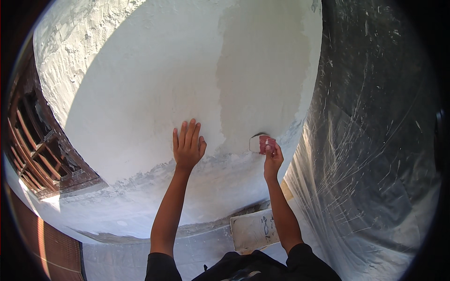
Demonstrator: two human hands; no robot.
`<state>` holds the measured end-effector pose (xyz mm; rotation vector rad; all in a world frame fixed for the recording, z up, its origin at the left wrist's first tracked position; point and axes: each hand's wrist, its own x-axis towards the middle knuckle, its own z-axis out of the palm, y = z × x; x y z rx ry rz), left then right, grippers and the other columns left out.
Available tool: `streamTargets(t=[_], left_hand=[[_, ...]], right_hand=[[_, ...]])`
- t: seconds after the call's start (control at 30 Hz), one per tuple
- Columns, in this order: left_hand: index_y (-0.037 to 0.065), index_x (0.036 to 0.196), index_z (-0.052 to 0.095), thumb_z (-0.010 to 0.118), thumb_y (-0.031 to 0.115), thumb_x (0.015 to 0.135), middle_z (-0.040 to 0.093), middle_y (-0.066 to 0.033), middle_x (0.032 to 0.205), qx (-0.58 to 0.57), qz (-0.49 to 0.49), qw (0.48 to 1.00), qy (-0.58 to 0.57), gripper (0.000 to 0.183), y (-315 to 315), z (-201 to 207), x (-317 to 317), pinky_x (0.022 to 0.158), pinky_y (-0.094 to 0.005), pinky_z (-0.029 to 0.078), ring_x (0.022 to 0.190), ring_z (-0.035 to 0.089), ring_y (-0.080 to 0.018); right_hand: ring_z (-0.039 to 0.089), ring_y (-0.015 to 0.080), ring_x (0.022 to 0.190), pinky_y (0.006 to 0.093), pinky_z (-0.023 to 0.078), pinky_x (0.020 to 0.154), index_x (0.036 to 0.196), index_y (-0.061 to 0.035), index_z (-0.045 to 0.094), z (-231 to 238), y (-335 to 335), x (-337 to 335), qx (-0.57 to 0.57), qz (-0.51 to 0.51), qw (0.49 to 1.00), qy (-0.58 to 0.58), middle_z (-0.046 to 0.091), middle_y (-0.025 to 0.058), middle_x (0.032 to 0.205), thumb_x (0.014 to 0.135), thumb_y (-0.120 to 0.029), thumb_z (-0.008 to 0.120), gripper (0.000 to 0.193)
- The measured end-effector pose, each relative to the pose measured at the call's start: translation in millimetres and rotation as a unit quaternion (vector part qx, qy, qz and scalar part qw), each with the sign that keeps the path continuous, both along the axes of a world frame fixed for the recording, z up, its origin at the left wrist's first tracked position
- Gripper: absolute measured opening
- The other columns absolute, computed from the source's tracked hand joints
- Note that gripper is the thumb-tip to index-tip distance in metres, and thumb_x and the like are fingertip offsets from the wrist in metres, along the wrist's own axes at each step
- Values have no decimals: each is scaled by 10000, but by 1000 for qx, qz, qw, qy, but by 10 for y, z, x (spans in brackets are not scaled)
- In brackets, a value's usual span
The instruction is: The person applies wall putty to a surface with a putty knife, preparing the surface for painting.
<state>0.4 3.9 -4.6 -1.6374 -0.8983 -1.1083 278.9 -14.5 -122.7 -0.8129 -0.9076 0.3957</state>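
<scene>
My left hand [187, 149] lies flat against the pale plastered wall [154, 98], its fingers spread and pointing up. It holds nothing. Farther right, my right hand [273, 164] grips a small flat scraper [263, 141] by its red part, with the thumb on the near side. The scraper's light, cut-cornered plate is against the wall, or very close to it, at the lower end of a darker, damp-looking plaster band [262, 70]. My other fingers are partly hidden behind the red part.
A brown wooden window frame [42, 140] is set in the wall at left. Splattered clear plastic sheeting [356, 164] hangs at right. Below stands a dirty white box-like block [251, 229] beside plastic covering [187, 250]. Rough, sunlit plaster [79, 51] shows at upper left.
</scene>
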Motion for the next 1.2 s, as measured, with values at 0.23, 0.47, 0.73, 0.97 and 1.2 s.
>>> streamTargets(t=[0.23, 0.47, 0.73, 0.97, 1.2], left_hand=[[101, 1247, 609, 541, 187, 856, 540, -34, 1377, -2, 4, 1000, -11, 405, 5, -4, 8, 1135, -462, 280, 1330, 442, -230], [106, 1242, 614, 528, 191, 864, 541, -34, 1376, 0, 16, 1000, -7, 397, 2, -14, -32, 1135, -455, 284, 1325, 448, -229], [72, 1265, 581, 532, 181, 872, 523, -72, 1385, 0, 9, 1000, 2, 410, -9, -13, -30, 1137, -475, 267, 1342, 427, -258], [77, 1267, 579, 533, 184, 872, 524, -68, 1384, 1, 1, 1000, -3, 411, 1, -5, 18, 1138, -469, 267, 1342, 426, -255], [107, 1239, 618, 537, 188, 856, 536, -41, 1381, -2, 8, 1000, -9, 400, -8, -17, -21, 1138, -458, 275, 1338, 433, -231]], right_hand=[[575, 91, 945, 253, 458, 864, 1160, 21, 587, -79, -35, 50, 15, 66, 998, -17, 653, 53, 1036, 932, -87, 632, 257], [572, 84, 905, 245, 467, 817, 1164, 12, 583, 140, 2, 193, 38, 6, 992, 116, 644, 40, 1030, 938, -82, 618, 247], [576, 101, 909, 252, 465, 830, 1162, 15, 587, 158, 25, 247, 0, -46, 997, 62, 643, 50, 1051, 933, -87, 626, 253], [586, 105, 923, 247, 470, 829, 1148, 8, 606, -190, -10, 66, -9, 15, 973, -231, 652, 45, 1034, 906, -38, 652, 251], [592, 106, 949, 257, 469, 851, 1149, 11, 584, 94, -123, 169, 57, -7, 986, 155, 651, 59, 1076, 963, -132, 591, 234]])
